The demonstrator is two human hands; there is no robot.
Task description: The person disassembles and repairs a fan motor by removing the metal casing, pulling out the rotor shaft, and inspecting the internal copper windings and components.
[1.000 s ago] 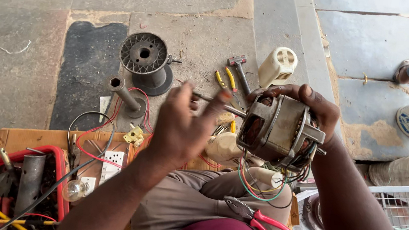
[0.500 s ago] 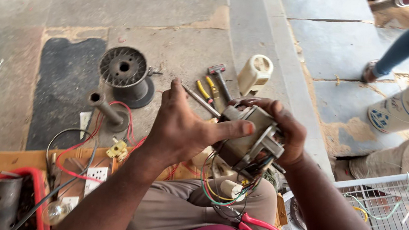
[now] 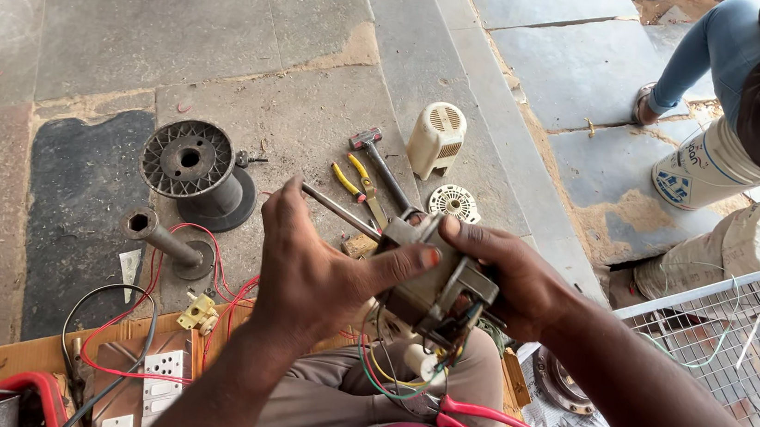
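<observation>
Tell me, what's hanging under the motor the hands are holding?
Coloured wires hang below the motor, above red-handled pliers on the lap. The left hand and right hand hide its sides.

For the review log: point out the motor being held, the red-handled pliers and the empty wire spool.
motor (image 3: 433, 288), head view, on its metal body.
red-handled pliers (image 3: 481, 423), head view, on a red handle.
empty wire spool (image 3: 188, 160), head view, on its top flange.
</observation>
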